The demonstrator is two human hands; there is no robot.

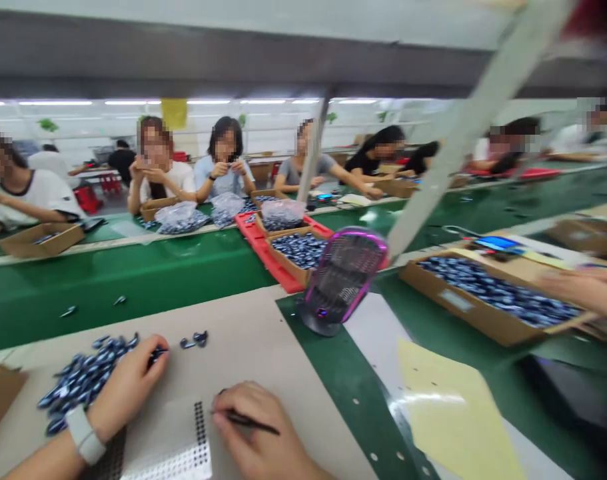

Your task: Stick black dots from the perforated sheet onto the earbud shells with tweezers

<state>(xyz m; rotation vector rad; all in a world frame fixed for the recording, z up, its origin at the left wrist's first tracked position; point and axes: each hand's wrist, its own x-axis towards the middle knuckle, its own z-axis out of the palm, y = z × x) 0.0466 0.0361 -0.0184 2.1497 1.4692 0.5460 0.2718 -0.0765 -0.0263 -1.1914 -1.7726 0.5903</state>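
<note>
My left hand (133,383), with a pale watch on its wrist, is closed round a dark blue shiny earbud part (156,357) that shows between thumb and fingers. Beside it lies a pile of similar earbud parts (86,373). My right hand (256,427) pinches slim black tweezers (250,422), their back end pointing right. Between the hands is a clear sheet (166,433) with rows of small black dots (200,427) along its right side. Two loose earbud parts (196,340) rest on the beige board just beyond.
A small fan (343,280) with a purple-lit rim stands ahead right, near a red tray (263,250) with boxes of parts. A yellow sheet (453,407) lies right. A cardboard box (483,300) full of parts is beside a co-worker's hand (588,290). Several people sit across the green belt (133,267).
</note>
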